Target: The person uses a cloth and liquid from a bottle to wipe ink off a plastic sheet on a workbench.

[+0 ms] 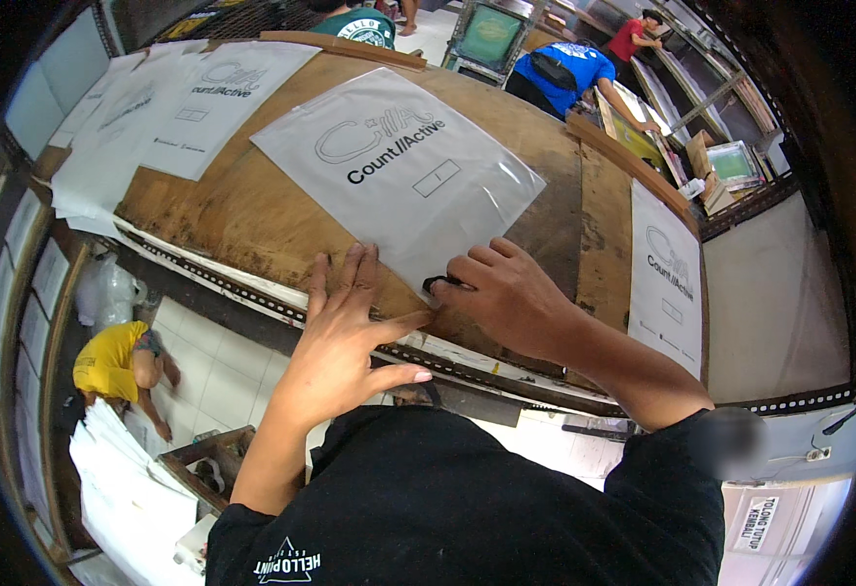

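A clear frosted plastic bag (pixel 477 210) with black printed lettering and a small outlined box lies flat and slantwise on the brown wooden table (pixel 218 220). My left hand (pixel 342 327) has its fingers spread, its fingertips on the table and touching the bag's near left edge. At the bag's near corner my right hand (pixel 506 298) is closed around a small black object (pixel 438 284). Most of that object is hidden by the fingers, so its kind cannot be made out.
More printed bags (pixel 215 112) overlap at the table's left end, and another bag (pixel 664 273) lies at the right end. Wooden strips (pixel 345 49) border the far edge. A person in yellow (pixel 110 359) crouches at lower left; a person in blue (pixel 564 78) leans over frames.
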The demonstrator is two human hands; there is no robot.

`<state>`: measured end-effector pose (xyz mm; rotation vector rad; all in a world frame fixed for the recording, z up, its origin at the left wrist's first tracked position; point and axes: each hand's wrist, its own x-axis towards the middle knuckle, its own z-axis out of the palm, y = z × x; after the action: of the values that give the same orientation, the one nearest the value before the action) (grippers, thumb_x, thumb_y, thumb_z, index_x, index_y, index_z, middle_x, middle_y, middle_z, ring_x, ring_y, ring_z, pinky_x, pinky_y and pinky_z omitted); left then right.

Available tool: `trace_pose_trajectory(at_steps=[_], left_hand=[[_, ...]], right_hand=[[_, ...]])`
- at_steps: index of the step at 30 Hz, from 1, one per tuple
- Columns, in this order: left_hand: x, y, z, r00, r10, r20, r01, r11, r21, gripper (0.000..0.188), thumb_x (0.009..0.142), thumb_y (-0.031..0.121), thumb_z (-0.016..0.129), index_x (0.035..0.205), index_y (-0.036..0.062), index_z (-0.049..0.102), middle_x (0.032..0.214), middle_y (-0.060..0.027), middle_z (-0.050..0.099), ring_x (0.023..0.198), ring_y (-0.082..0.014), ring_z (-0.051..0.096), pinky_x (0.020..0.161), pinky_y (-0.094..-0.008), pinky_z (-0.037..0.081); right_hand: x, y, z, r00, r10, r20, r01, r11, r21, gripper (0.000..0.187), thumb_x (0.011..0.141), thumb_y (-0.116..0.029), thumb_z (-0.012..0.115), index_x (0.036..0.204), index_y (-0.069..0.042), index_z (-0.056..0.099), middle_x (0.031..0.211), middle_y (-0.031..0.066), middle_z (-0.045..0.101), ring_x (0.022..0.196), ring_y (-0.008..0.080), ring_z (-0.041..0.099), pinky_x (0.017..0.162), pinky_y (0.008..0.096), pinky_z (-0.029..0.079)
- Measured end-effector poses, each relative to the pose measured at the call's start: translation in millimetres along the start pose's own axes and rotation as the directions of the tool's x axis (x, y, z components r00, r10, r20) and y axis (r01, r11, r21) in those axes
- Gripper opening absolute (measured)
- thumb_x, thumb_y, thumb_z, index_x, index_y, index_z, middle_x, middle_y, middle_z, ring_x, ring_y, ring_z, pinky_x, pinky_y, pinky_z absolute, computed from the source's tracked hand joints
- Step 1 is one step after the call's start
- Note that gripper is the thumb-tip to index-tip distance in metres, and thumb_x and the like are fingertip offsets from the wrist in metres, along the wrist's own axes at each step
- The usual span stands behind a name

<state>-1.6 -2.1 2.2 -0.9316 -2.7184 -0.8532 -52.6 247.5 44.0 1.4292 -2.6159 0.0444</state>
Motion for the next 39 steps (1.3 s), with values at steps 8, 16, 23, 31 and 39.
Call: trace_pose_trajectory(at_steps=[8, 16, 23, 31, 39], left_hand=[[1.9, 0.2, 1.5, 0.999, -0.022, 0.043, 0.022, 1.000, -0.004, 0.062, 0.079, 0.066, 0.070, 0.122, 0.0230, 0.076, 0.156, -0.0393, 0.028, 0.152, -0.0483, 0.018, 0.123, -0.0627, 0.001], [-0.2, -0.7, -1.9, 0.999, -0.013, 0.042, 0.014, 1.000, -0.013, 0.062, 0.080, 0.067, 0.069, 0.124, 0.0232, 0.075, 0.155, -0.0404, 0.028, 0.153, -0.0491, 0.016, 0.123, -0.0622, 0.000], [0.6, -1.9, 2.5, 1.000, 0.016, 0.024, -0.015, 1.000, -0.011, 0.057, 0.080, 0.063, 0.071, 0.123, 0.0249, 0.075, 0.156, -0.0394, 0.027, 0.152, -0.0495, 0.016, 0.122, -0.0635, 0.001], [1.0, -2.4, -1.9, 1.000, 0.021, 0.019, -0.021, 1.000, -0.021, 0.056, 0.078, 0.061, 0.074, 0.120, 0.0234, 0.076, 0.154, -0.0395, 0.030, 0.152, -0.0495, 0.017, 0.122, -0.0652, 0.003], [-0.7, -2.9, 0.5, 1.000, 0.001, 0.028, 0.000, 1.000, -0.032, 0.058, 0.077, 0.063, 0.073, 0.120, 0.0233, 0.076, 0.155, -0.0385, 0.029, 0.153, -0.0480, 0.016, 0.122, -0.0656, 0.003]], right_hand=[[-13.3, 59.8, 5.1, 0.963, 0.251, -0.099, -0.262, 0.958, -0.114, 0.022, 0.079, -0.006, 0.070, 0.101, -0.008, 0.075, 0.091, 0.0108, 0.066, 0.090, 0.0283, 0.066, 0.083, 0.0418, 0.051], [-26.8, 147.8, 11.1, 0.787, 0.585, -0.194, -0.602, 0.798, -0.033, 0.022, 0.089, -0.004, 0.061, 0.105, -0.008, 0.076, 0.098, 0.0156, 0.069, 0.092, 0.0360, 0.068, 0.086, 0.0466, 0.054], [-13.6, 105.5, 9.2, 0.879, 0.411, -0.241, -0.411, 0.910, 0.054, 0.025, 0.083, -0.005, 0.065, 0.106, -0.007, 0.075, 0.097, 0.0151, 0.069, 0.089, 0.0344, 0.068, 0.081, 0.0448, 0.056], [38.3, -2.0, 22.1, 0.980, 0.097, -0.176, -0.102, 0.995, -0.021, 0.032, 0.076, -0.009, 0.072, 0.108, -0.011, 0.073, 0.097, 0.0063, 0.061, 0.096, 0.0247, 0.063, 0.086, 0.0406, 0.048], [39.2, 36.5, 29.7, 0.960, 0.189, -0.206, -0.220, 0.966, -0.138, 0.022, 0.082, -0.010, 0.066, 0.101, -0.009, 0.075, 0.089, 0.0094, 0.062, 0.089, 0.0268, 0.065, 0.080, 0.0423, 0.052]])
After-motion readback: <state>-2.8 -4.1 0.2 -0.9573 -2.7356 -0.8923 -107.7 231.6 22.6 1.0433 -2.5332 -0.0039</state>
